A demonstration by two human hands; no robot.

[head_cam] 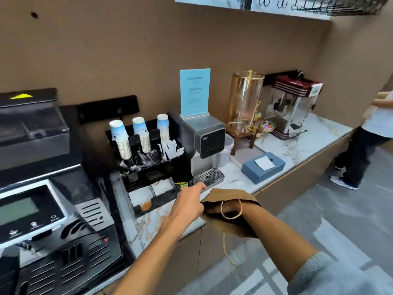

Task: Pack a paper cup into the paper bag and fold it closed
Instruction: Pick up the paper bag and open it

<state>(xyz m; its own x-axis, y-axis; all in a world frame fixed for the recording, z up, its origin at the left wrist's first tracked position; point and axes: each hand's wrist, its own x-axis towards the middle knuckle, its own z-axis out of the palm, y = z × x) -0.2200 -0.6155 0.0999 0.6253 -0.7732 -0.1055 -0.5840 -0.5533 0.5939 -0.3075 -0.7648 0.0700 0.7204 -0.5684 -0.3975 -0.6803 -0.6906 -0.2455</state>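
Note:
A brown paper bag (231, 196) with twine handles hangs at the counter's front edge, its mouth open toward me. My right hand (221, 209) is inside the mouth and carries the bag; only its fingers show, the rest is hidden by the paper. My left hand (189, 201) stretches forward, palm down, over the counter. Its side touches the bag's rim, and I see nothing in it. Three stacks of upside-down blue-and-white paper cups (143, 135) stand in a black organizer (170, 167) behind and left of my left hand.
A coffee machine (42, 209) fills the left. A grey water dispenser (204, 139) with a drip tray (209, 176) stands just beyond my left hand. Farther right are a blue tissue box (251, 169), a glass drink dispenser (245, 101) and a popcorn machine (295, 103). A person (365, 141) stands at the right.

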